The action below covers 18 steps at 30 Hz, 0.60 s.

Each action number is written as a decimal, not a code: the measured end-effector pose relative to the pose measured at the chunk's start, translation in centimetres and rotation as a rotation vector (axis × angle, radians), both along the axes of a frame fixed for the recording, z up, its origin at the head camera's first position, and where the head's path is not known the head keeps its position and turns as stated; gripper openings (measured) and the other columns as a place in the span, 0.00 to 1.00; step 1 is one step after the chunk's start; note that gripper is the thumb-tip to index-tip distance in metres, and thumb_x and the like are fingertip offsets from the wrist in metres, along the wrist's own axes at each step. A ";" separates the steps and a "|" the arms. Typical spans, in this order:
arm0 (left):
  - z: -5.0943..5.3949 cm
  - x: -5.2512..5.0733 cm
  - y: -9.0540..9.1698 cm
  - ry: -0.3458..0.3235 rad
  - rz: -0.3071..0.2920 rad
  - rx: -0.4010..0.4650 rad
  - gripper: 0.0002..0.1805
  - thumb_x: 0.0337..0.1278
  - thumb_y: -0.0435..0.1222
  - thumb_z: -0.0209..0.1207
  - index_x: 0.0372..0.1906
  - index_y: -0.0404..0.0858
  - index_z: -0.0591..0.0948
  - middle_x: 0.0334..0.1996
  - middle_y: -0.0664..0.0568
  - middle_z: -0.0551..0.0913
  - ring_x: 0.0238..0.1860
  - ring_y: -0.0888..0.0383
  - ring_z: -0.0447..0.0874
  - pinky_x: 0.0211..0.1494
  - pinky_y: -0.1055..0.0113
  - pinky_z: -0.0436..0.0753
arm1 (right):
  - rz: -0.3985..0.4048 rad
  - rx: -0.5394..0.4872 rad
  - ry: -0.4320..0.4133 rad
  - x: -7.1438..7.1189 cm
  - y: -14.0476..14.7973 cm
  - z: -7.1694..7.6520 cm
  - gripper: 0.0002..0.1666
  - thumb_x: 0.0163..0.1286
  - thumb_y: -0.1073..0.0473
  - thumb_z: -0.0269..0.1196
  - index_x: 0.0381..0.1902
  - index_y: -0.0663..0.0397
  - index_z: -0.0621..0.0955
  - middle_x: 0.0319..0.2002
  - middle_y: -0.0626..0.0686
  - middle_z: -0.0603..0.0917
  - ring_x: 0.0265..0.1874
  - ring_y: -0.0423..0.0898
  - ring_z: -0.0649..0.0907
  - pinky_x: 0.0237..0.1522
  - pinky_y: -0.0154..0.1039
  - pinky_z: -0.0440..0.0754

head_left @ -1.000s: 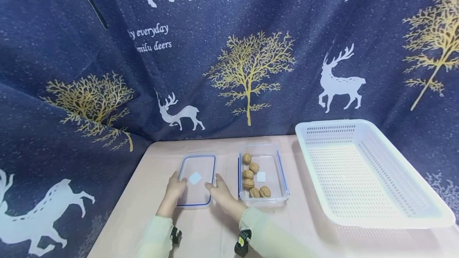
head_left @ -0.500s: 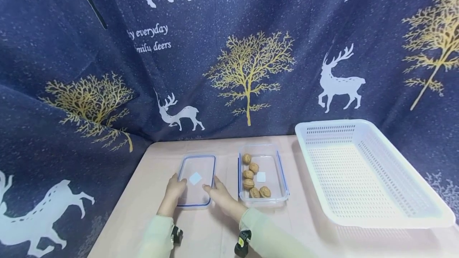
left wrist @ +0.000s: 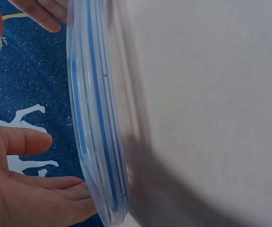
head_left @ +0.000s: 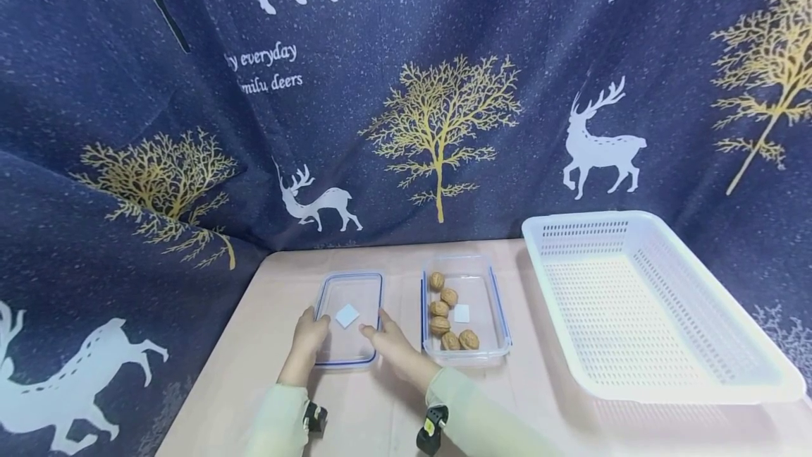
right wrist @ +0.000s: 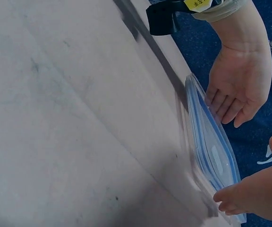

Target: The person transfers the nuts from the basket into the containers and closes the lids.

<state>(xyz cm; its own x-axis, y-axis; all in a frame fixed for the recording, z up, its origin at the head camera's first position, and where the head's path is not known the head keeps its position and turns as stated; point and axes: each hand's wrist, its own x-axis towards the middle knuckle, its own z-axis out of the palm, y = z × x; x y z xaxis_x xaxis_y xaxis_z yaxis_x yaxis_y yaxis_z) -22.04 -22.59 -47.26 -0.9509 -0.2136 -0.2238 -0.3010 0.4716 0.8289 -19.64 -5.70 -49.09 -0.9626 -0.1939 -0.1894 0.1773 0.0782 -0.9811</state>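
A clear plastic container lid with a blue seal and a small white square label lies on the left part of the table. My left hand is at its left side. In the left wrist view, the left fingers are mostly straight and touch the lid's edge, while the thumb stays apart from it. From the opposite side, my right hand meets the lid's right edge with extended fingertips; its thumb hovers over the top. Neither hand wraps around the lid.
A clear box with blue edging stands right of the lid and holds several walnuts along its left and front sides. A large white perforated basket sits farther right. Behind the table hangs a dark blue deer-patterned cloth.
The lid has shifted very slightly to the right between both hands. The box, walnuts and basket have stayed where they were.
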 end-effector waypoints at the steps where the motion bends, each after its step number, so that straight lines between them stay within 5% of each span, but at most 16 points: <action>1: 0.0 0.0 0.1 0.002 0.004 0.008 0.35 0.67 0.33 0.41 0.70 0.17 0.43 0.69 0.20 0.44 0.70 0.27 0.39 0.73 0.38 0.43 | -0.001 0.000 0.000 0.0 0.1 0.0 0.45 0.68 0.52 0.58 0.73 0.68 0.53 0.70 0.73 0.55 0.69 0.71 0.55 0.69 0.67 0.49; 18: 2.4 1.0 1.3 0.094 -0.028 0.162 0.36 0.69 0.33 0.39 0.72 0.22 0.38 0.72 0.24 0.37 0.72 0.29 0.32 0.73 0.37 0.40 | -0.002 0.004 0.032 -0.2 1.6 2.2 0.44 0.70 0.53 0.56 0.74 0.65 0.51 0.71 0.71 0.54 0.70 0.70 0.54 0.69 0.67 0.50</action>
<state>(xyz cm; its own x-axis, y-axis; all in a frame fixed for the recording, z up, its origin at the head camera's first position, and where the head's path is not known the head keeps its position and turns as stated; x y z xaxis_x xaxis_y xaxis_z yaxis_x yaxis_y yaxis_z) -21.08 -21.31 -44.83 -0.9743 -0.1555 -0.1627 -0.2071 0.3362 0.9187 -19.84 -4.06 -46.85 -0.9685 -0.1912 -0.1595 0.1463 0.0815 -0.9859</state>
